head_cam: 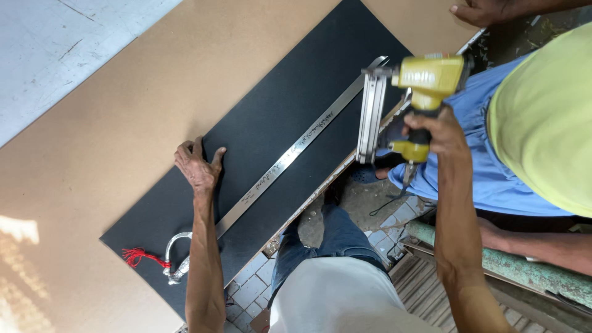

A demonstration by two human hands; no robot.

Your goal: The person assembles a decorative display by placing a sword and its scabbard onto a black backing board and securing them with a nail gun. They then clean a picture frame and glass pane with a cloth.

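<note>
Now your left hand [198, 165] lies flat, fingers spread, on the black panel [271, 123] beside the sword [280, 163].
Your right hand [436, 132] has its grip wrapped tight round the yellow nail gun [412, 92], held just off the panel's near edge; a co-worker's hand [478, 11] rests on the brown board [135, 111].

A single head-worn camera looks steeply down, close above the brown board [123, 123] and its near edge.

torso: white shirt | legs: blue jeans | forearms: bare, no sleeves | wrists: no watch or gloves
</note>
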